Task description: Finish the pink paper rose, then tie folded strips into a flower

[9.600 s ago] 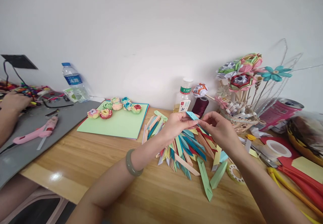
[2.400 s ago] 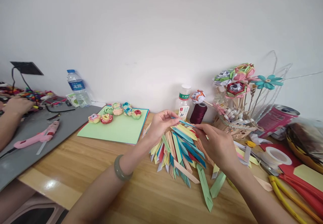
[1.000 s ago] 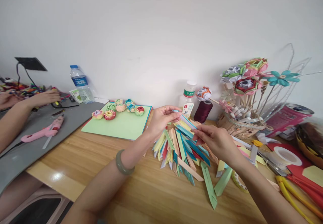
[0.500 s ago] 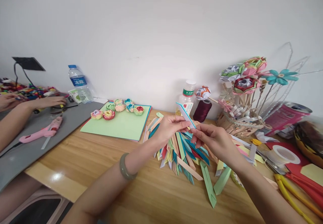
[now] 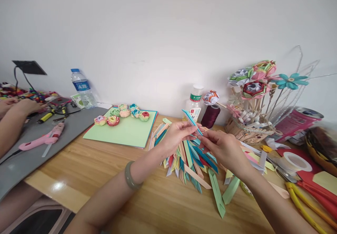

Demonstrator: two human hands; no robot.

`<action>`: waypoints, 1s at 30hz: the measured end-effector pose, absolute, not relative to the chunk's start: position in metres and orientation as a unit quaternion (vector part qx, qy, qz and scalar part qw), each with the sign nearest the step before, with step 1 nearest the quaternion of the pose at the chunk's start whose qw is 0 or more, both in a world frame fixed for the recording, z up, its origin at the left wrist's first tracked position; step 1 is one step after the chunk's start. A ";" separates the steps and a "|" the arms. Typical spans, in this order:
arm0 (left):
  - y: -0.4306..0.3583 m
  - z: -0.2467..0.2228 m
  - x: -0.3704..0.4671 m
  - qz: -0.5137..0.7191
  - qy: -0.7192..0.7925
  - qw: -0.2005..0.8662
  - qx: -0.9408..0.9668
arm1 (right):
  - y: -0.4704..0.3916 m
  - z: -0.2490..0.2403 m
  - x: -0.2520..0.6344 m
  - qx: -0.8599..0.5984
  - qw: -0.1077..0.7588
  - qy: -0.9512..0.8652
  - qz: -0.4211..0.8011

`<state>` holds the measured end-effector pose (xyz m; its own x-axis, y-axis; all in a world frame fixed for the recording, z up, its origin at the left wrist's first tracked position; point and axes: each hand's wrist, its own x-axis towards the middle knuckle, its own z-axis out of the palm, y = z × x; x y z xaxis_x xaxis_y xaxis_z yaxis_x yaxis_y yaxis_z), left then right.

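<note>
My left hand (image 5: 181,134) pinches a folded blue paper strip (image 5: 191,118) that slants upward from between its fingers. At the strip's lower end, my right hand (image 5: 219,143) has its thumb and fingertips closed on the same paper. The fingers partly cover the strip's lower part. Below both hands spreads a pile of folded paper strips (image 5: 191,160) in blue, green, peach, yellow and red. Two green folded strips (image 5: 217,193) lie at the pile's front right.
Paper flowers (image 5: 113,121) sit on a green sheet (image 5: 116,136) at left. A co-worker's hand (image 5: 27,106), a pink glue gun (image 5: 39,141) and a water bottle (image 5: 81,86) are farther left. A thread spool (image 5: 211,117), flower basket (image 5: 249,130) and yellow-handled scissors (image 5: 302,206) stand or lie right.
The strip in my hands has turned slightly and shows more of its blue face. My hands stay nearly in place. The co-worker's hand has moved left, away from the yellow-handled tool.
</note>
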<state>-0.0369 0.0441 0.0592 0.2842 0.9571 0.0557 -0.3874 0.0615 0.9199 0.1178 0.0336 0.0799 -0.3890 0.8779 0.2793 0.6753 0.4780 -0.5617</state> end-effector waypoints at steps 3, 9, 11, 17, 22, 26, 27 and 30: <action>0.044 0.060 -0.036 0.516 0.323 0.646 0.461 | 0.033 0.079 0.117 -0.473 0.295 -0.823 0.108; 0.044 0.061 -0.038 0.514 0.301 0.656 0.463 | 0.034 0.077 0.119 -0.476 0.295 -0.804 0.200; 0.044 0.063 -0.039 0.507 0.297 0.661 0.467 | 0.035 0.077 0.120 -0.472 0.298 -0.789 0.258; 0.044 0.063 -0.040 0.502 0.299 0.661 0.471 | 0.036 0.078 0.120 -0.477 0.287 -0.772 0.307; 0.046 0.060 -0.040 0.491 0.330 0.639 0.492 | 0.039 0.077 0.121 -0.461 0.328 -0.765 0.307; 0.047 0.057 -0.041 0.449 0.362 0.572 0.583 | 0.040 0.074 0.121 -0.465 0.389 -0.758 0.240; 0.047 0.056 -0.041 0.434 0.373 0.550 0.608 | 0.039 0.074 0.120 -0.463 0.391 -0.763 0.224; 0.045 0.054 -0.042 0.392 0.414 0.480 0.667 | 0.036 0.073 0.118 -0.450 0.393 -0.780 0.187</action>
